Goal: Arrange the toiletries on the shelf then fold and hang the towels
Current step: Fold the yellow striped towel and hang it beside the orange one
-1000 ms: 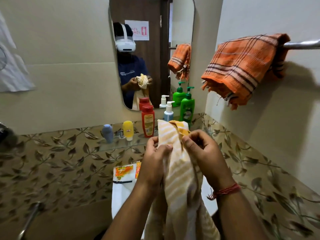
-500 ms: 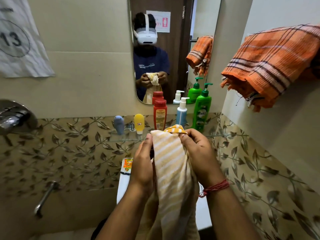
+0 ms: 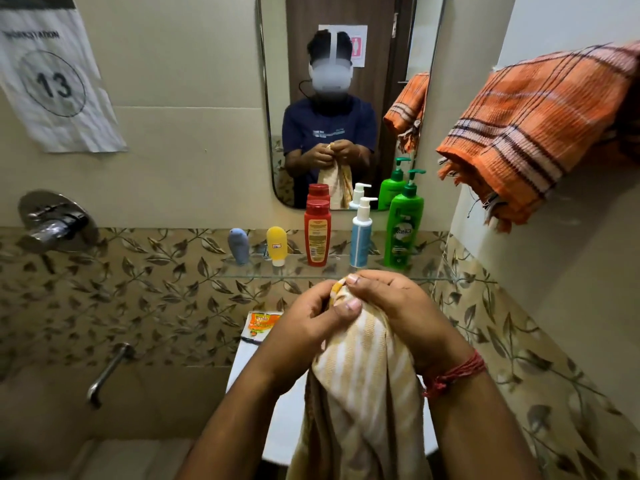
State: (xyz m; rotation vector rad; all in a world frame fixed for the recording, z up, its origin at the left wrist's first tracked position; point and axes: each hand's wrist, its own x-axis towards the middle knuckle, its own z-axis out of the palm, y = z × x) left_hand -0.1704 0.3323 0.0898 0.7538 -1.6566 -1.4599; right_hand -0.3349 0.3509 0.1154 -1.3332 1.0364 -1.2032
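Both hands meet at the top of the yellow-and-white striped towel (image 3: 360,386), which is gathered into a narrow bunch and hangs straight down between the forearms, below the bottom edge of the view. The left hand (image 3: 304,327) pinches the cloth near its upper end, thumb pressed across the stripes, and the right hand (image 3: 401,317) curls its fingers over the very tip from the other side, so only a small orange-yellow corner peeks out between the two grips. Holding it by the top this way lets the weight of the cloth pull the length straight, which I judge serves to find an edge or corner before folding (the fold itself does not look begun). The towel sits just in front of the glass shelf (image 3: 311,271), apart from it. On that shelf the toiletries already stand in a row by height: a blue-grey tube (image 3: 238,245), a yellow tube (image 3: 277,244), a red bottle (image 3: 317,233), a white-and-blue pump bottle (image 3: 361,233) and a green pump bottle (image 3: 404,230), so that part of the task appears done. Up on the right wall an orange plaid towel (image 3: 530,133) hangs folded over what must be a rail, which suggests where the striped one is bound.
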